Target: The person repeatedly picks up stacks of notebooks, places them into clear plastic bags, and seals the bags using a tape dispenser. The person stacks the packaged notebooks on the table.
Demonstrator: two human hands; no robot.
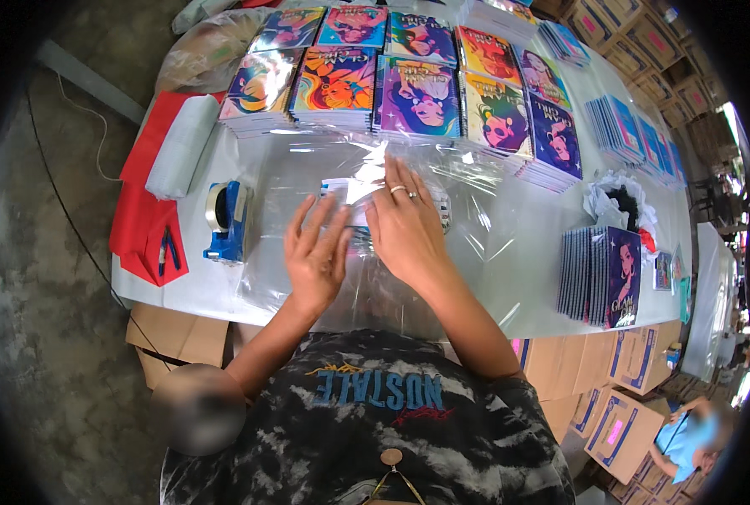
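Observation:
A sheet of clear plastic film (483, 234) lies spread on the white table in front of me. Between my hands a small stack (335, 185), apparently of spiral notebooks, sits on or beneath the film; glare and my hands hide most of it. My right hand (409, 225) rests flat over the stack's right part with its fingers stretched out and rings on them. At the stack's left side is my left hand (314, 257), its fingers apart and a little blurred. Neither hand grips anything that I can see.
Rows of stacked colourful notebooks (417, 99) line the far side. A blue tape dispenser (228, 220) stands left, near a white roll (181, 147) and pens (168, 251) on red material. At right, more notebooks (598, 273) stand upright. Cardboard boxes (623, 433) and another person (686, 442) are lower right.

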